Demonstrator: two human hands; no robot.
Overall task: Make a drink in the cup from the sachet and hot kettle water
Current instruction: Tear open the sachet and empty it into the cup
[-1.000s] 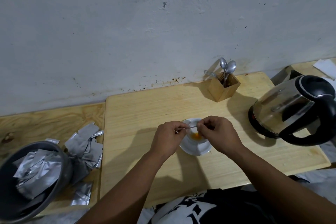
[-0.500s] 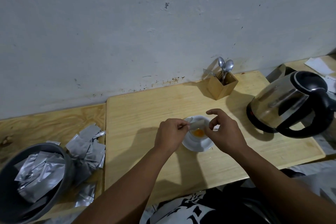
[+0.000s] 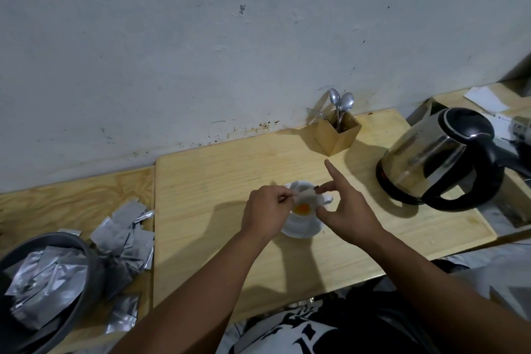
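Observation:
A white cup [image 3: 302, 211] with orange powder at its bottom stands on a white saucer [image 3: 304, 229] in the middle of the pale wooden board [image 3: 218, 181]. Over the cup my left hand [image 3: 265, 211] pinches a small pale sachet [image 3: 306, 195] by its left end. My right hand [image 3: 349, 210] is beside the cup; its thumb and a finger touch the sachet's right end and the forefinger points up and away. A steel kettle [image 3: 431, 158] with a black lid and handle stands on the board at the right.
A wooden holder [image 3: 336, 135] with spoons and a fork stands by the wall. Several silver sachets [image 3: 126, 233] lie on the left table, and a grey bowl [image 3: 83, 247] holds more at the lower left. Papers [image 3: 485, 99] lie at the far right.
My right hand has loosened from a closed pinch and its forefinger has lifted and spread. The sachet stays over the cup in my left hand. The view has drifted a little.

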